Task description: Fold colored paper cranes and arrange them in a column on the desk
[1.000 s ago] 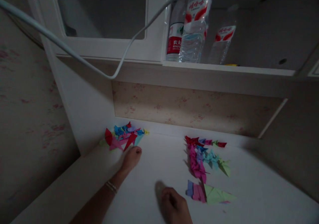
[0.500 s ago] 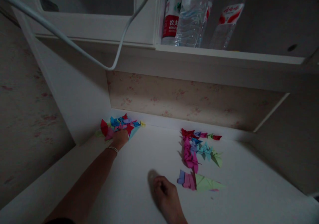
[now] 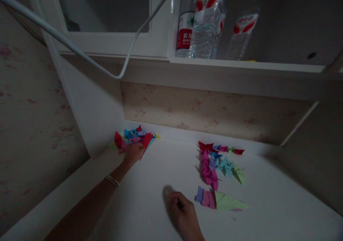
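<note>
My left hand (image 3: 133, 152) is closed on a red folded paper piece (image 3: 146, 143) at the left of the white desk. Behind and beside it lies a heap of colourful folded paper pieces (image 3: 131, 134), partly covered by the hand. My right hand (image 3: 182, 209) rests curled near the desk's front middle, its fingers bent in with nothing visible in them. To its right are flat folded papers (image 3: 208, 199) in blue, pink and pale green. Beyond these stand rows of folded paper figures (image 3: 207, 166) in magenta, red, blue and green.
A white desk (image 3: 150, 198) runs back to a flowered wall panel (image 3: 182, 107). Overhead, a shelf (image 3: 241, 65) holds several plastic bottles (image 3: 205, 30). A pale cable (image 3: 88, 59) hangs across the upper left, before a cabinet door (image 3: 112, 44).
My left hand has drawn the red paper up and slightly right, off the heap, so it now stands tilted. My right hand stays curled in place. The view has shifted slightly.
</note>
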The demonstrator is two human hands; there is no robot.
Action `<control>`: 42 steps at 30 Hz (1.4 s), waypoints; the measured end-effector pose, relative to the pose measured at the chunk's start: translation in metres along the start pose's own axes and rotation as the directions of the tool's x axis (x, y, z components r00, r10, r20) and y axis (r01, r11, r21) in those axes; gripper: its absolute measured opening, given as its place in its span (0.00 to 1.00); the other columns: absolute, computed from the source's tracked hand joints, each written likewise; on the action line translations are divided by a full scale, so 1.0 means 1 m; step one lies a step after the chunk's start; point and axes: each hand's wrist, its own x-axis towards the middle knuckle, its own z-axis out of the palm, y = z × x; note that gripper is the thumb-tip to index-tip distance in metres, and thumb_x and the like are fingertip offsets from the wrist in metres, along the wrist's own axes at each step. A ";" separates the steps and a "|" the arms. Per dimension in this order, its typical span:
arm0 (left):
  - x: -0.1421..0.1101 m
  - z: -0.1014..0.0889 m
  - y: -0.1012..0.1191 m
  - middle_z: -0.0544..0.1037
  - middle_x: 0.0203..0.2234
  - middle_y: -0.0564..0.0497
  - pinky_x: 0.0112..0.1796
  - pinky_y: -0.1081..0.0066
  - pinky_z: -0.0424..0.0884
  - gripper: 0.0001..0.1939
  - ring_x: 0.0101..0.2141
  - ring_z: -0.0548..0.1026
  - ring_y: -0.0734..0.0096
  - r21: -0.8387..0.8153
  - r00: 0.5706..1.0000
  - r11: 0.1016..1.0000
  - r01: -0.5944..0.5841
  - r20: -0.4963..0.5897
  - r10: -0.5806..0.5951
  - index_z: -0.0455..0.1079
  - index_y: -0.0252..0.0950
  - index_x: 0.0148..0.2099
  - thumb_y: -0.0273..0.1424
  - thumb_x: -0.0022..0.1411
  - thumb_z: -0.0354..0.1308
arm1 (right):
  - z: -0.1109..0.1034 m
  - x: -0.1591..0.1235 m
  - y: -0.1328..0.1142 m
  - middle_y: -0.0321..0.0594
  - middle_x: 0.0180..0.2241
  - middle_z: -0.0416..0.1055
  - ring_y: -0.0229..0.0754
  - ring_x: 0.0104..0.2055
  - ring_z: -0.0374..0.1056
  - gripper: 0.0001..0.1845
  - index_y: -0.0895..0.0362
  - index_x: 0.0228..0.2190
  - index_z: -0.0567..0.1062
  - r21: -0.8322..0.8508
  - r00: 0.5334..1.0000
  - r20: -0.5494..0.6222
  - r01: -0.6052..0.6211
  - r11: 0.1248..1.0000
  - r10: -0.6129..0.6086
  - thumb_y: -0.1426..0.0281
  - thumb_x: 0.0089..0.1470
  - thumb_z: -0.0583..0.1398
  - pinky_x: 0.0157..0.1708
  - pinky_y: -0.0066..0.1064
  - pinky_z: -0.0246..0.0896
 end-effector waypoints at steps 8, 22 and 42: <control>-0.115 0.035 0.051 0.61 0.16 0.60 0.18 0.79 0.55 0.12 0.16 0.60 0.79 -0.805 0.952 0.565 0.183 0.288 0.102 0.65 0.36 0.32 0.40 0.60 0.52 | -0.004 0.003 -0.001 0.33 0.20 0.63 0.33 0.20 0.54 0.18 0.58 0.27 0.76 0.466 0.980 -0.069 -0.133 0.875 0.186 0.55 0.48 0.65 0.19 0.23 0.48; -0.151 0.075 0.072 0.64 0.17 0.61 0.16 0.79 0.48 0.18 0.14 0.56 0.82 -0.861 0.921 0.410 0.301 0.374 0.109 0.62 0.38 0.30 0.45 0.51 0.64 | -0.005 0.000 -0.010 0.42 0.29 0.75 0.43 0.32 0.68 0.21 0.59 0.35 0.80 0.284 0.977 -0.202 -0.009 0.959 0.069 0.54 0.54 0.59 0.33 0.28 0.64; -0.132 0.049 0.041 0.78 0.24 0.50 0.27 0.74 0.67 0.18 0.25 0.73 0.69 -0.735 0.938 0.670 0.107 0.298 0.177 0.77 0.36 0.36 0.46 0.53 0.60 | -0.001 -0.014 -0.004 0.44 0.34 0.76 0.39 0.26 0.68 0.29 0.56 0.57 0.67 0.090 0.986 -0.164 0.016 0.996 -0.001 0.55 0.59 0.53 0.27 0.28 0.66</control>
